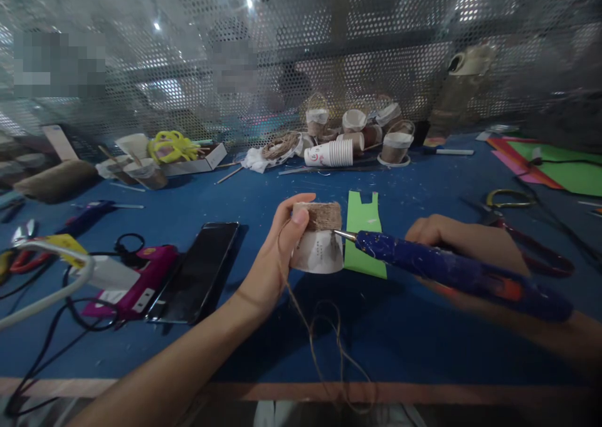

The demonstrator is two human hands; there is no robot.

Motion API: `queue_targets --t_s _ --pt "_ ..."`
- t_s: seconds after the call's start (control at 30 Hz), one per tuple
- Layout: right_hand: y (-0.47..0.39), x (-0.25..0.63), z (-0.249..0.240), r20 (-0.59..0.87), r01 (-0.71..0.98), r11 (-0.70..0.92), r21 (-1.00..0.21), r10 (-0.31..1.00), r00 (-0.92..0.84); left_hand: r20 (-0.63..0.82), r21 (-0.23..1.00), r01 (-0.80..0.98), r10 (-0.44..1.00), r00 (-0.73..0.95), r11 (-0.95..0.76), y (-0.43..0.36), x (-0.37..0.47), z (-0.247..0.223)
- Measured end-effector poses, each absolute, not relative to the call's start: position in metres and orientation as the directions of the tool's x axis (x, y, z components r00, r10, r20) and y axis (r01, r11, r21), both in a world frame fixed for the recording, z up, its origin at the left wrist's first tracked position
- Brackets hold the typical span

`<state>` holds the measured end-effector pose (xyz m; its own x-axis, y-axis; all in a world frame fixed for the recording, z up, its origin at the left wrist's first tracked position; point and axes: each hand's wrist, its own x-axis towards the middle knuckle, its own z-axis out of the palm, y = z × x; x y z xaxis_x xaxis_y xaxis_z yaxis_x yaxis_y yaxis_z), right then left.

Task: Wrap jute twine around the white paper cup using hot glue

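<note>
My left hand (285, 236) is closed around a small paper cup (317, 254), thumb in front, holding it above the table. Brown twine (324, 216) is wound round the upper part of the cup; the lower part is bare white paper. A loose tail of twine (310, 333) hangs from the hand and loops down past the table's front edge. In my right hand (451, 242) is a blue glue gun (423, 261), its metal nozzle at the cup's side, just below the wound twine. Part of the right hand is hidden behind the gun.
A light green paper piece (364, 251) lies behind the nozzle. To the left are a phone (200, 270), a magenta power strip (141, 276) with cables, and pliers (28, 245). Scissors (531, 239) lie right. Stacked paper cups (329, 153) and twine-wrapped cups (395, 148) stand along the mesh screen.
</note>
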<state>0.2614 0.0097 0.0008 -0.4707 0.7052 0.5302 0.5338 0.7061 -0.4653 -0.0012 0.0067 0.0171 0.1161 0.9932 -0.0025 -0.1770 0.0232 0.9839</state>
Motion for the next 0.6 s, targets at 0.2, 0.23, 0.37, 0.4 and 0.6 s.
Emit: queue_targets --t_s 0.2,0.23,0.37,0.4,0.6 --pt "0.0060 0.2583 0.0009 0.517 0.557 0.671 -0.489 0.738 -0.434 0.052 0.976 -0.215 0.993 0.109 -0.027 0.0066 -0.0018 0.0121" --pt "0.0054 0.2581 0.0003 0.516 0.570 0.658 -0.492 0.748 -0.418 0.060 0.974 -0.225 0.992 0.112 -0.034 0.0068 -0.0019 0.0109" --pt "0.0063 0.2602 -0.0022 0.514 0.582 0.677 -0.451 0.730 -0.451 0.090 0.973 -0.219 0.991 0.102 -0.066 0.0059 -0.0013 0.0086" --pt "0.0066 0.2608 -0.0025 0.517 0.578 0.692 -0.433 0.716 -0.469 0.101 0.974 -0.212 0.991 0.093 -0.079 0.0053 -0.0010 0.0084" --pt "0.0022 0.2587 -0.0005 0.496 0.608 0.627 -0.487 0.772 -0.399 0.173 0.972 -0.172 0.982 0.072 -0.159 0.0043 -0.0020 0.0069"
